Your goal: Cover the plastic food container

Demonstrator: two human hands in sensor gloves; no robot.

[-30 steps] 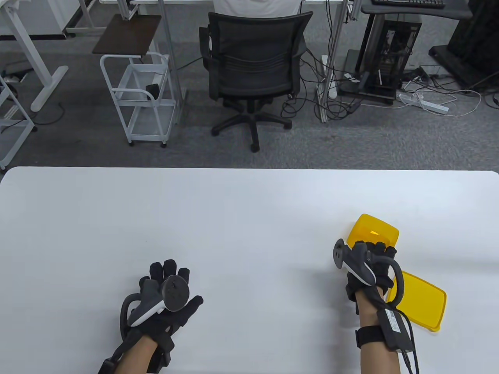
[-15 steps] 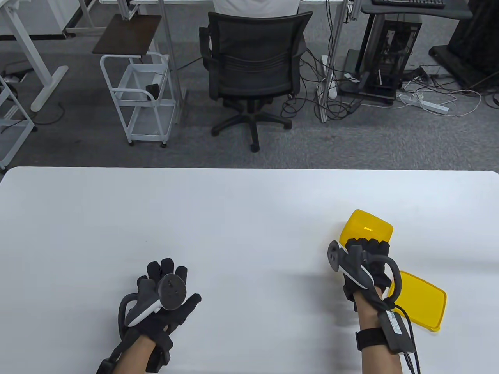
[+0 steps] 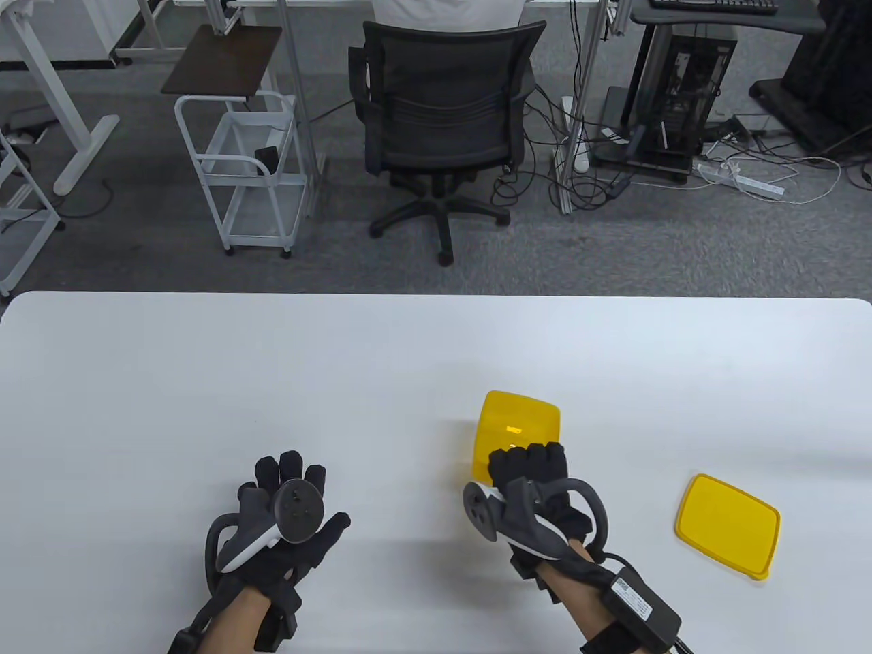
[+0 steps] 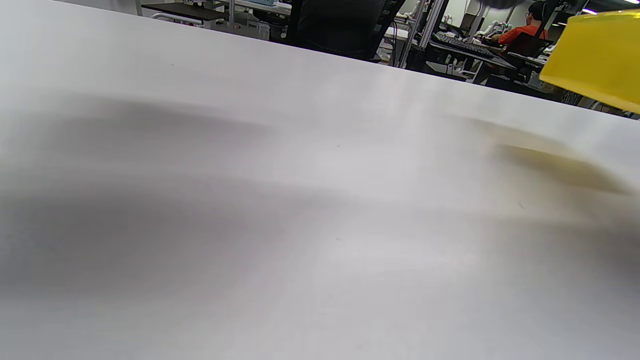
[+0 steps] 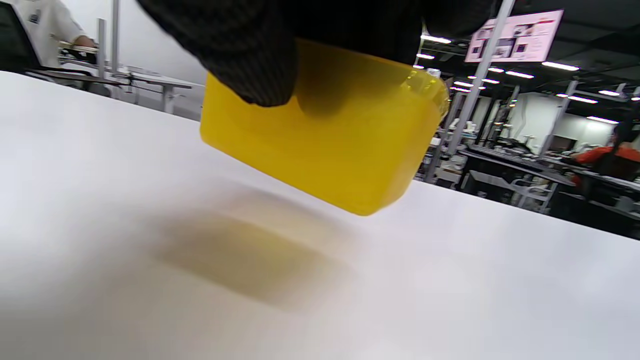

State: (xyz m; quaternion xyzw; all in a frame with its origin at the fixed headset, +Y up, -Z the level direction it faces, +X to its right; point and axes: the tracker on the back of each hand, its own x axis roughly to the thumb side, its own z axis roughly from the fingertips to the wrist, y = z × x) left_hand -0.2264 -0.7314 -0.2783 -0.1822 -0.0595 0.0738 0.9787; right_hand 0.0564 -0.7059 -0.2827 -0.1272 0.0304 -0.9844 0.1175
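The plastic food container [image 3: 516, 430] is held tilted above the counter [image 3: 381, 368] near its middle, gripped by the right hand [image 3: 538, 487]; the left hand [image 3: 289, 518] rests open; next, it should be set down and the lid [image 3: 727, 524], lying well apart, fetched.

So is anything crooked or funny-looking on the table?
Yes: the yellow plastic container is tilted and off the white table, gripped by the right hand, with its shadow underneath. Its flat yellow lid lies apart, to the right.
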